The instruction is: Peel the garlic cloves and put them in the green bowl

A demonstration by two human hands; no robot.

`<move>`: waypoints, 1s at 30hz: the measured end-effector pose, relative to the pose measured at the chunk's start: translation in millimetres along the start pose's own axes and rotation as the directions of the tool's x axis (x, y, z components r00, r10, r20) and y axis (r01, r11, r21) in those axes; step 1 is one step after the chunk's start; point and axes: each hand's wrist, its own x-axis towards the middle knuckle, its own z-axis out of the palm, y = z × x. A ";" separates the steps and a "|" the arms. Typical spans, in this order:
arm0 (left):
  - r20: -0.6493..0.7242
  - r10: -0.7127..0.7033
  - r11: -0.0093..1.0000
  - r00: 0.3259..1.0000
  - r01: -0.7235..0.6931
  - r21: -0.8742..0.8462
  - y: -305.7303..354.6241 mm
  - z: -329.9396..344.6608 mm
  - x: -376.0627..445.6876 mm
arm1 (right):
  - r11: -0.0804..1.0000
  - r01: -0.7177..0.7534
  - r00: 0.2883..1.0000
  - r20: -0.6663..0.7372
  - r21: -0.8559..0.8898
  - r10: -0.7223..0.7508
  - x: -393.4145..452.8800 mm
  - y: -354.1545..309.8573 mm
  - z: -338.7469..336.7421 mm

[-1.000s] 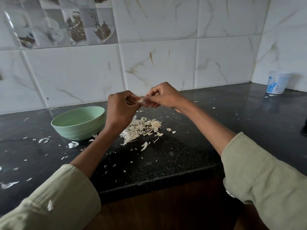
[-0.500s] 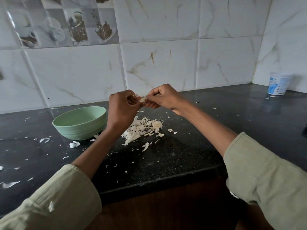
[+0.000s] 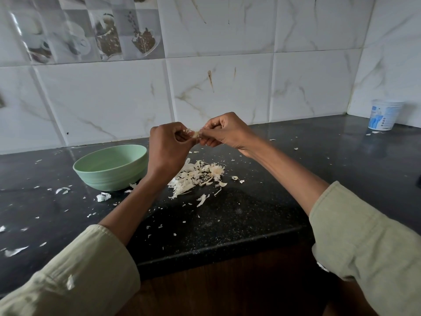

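Although the dark worktop (image 3: pixel 250 213) in front of you is littered with papery scraps from edge to edge, the task looks well under way rather than finished. The green bowl (image 3: pixel 109 166) sits on the worktop to your left, just beside your left forearm, and from this angle you see only its inner wall; whether any peeled cloves lie at the bottom is hidden, so the count of finished cloves cannot be read here. The heap of peelings (image 3: pixel 198 176) lies near the bowl, below your hands, and its bulk suggests you have already stripped several cloves. No whole, unpeeled cloves show anywhere on the worktop, so the one you hold may be among the last, though that is only a guess. A white tub (image 3: pixel 382 115) stands well apart in the far right corner and has no part in this.

Your left hand (image 3: pixel 167 149) is curled, pinching one end of the garlic clove (image 3: pixel 195 134), which is held in the air above the heap. Your right hand (image 3: pixel 224 131) is likewise curled, its fingertips nipping at the clove's skin from the other side. The clove is too small to tell how much skin remains. What is left, as far as you can judge: finish stripping it, then drop it in the bowl.
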 end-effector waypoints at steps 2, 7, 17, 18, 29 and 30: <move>0.005 0.019 1.000 1.000 -0.019 0.012 0.7 1.2 -1.7 | 1.000 0.003 1.000 -0.018 -0.012 -0.003 -0.7 0.5 1.9; 0.027 0.026 1.000 0.999 -0.026 0.016 2.0 2.1 -3.5 | 1.000 0.002 0.999 -0.035 -0.022 -0.002 -2.6 0.1 4.6; 0.096 -0.056 0.985 0.994 0.071 -0.159 -3.5 3.3 -0.4 | 0.964 -0.004 0.999 0.036 -0.265 0.014 -1.4 -0.5 -1.1; 0.088 -0.060 0.986 0.994 0.072 -0.147 -5.2 3.0 0.2 | 0.952 0.011 0.999 0.044 -0.305 0.003 -0.5 -0.2 -0.7; 0.077 -0.066 0.993 0.995 0.074 -0.096 -7.8 2.2 3.0 | 0.977 0.062 0.996 0.083 -0.205 -0.046 0.4 -6.1 -7.2; 0.078 -0.068 0.992 0.995 0.076 -0.100 -7.3 2.0 2.7 | 0.971 0.066 0.996 0.081 -0.230 -0.049 0.3 -6.3 -4.3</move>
